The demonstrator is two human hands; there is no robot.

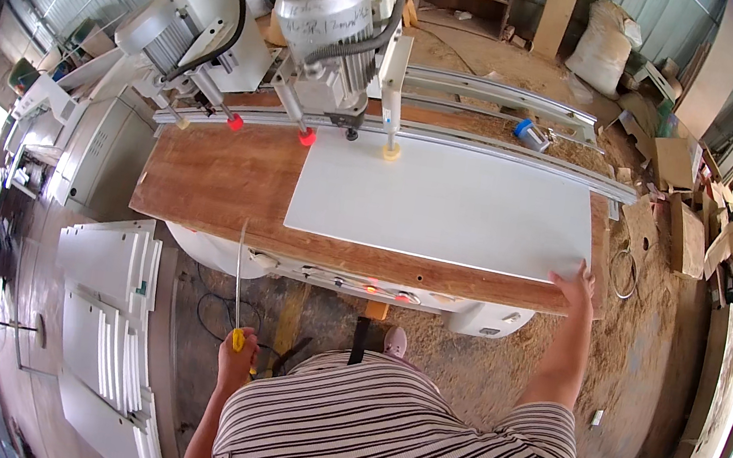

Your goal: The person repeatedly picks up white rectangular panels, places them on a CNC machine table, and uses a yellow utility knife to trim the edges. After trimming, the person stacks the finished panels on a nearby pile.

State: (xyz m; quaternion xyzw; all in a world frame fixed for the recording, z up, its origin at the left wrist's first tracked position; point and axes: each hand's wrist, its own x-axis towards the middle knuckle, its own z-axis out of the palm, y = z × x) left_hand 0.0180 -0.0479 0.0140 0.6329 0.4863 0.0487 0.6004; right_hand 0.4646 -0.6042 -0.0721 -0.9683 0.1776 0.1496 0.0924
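Observation:
My left hand (237,359) is closed around the yellow grip of an air blow gun (239,281). Its long thin metal nozzle points up toward the front edge of the brown wooden worktop (215,170). A white rectangular panel (445,203) lies flat on that worktop, toward its right side. At the panel's near right corner, my right hand (576,285) grips the edge, thumb on the near side and fingers over the right side. Over the panel's far edge stands a boring machine head with a grey motor (322,12). A clamp post with a yellow foot (390,152) meets the panel.
Another motor unit (164,37) stands left, near red-footed posts (234,122). Buttons line the control strip (359,285) under the worktop. White panels (105,323) are stacked at lower left. Cardboard scraps (675,165) and sawdust lie right. A dark hose (220,302) coils on the floor.

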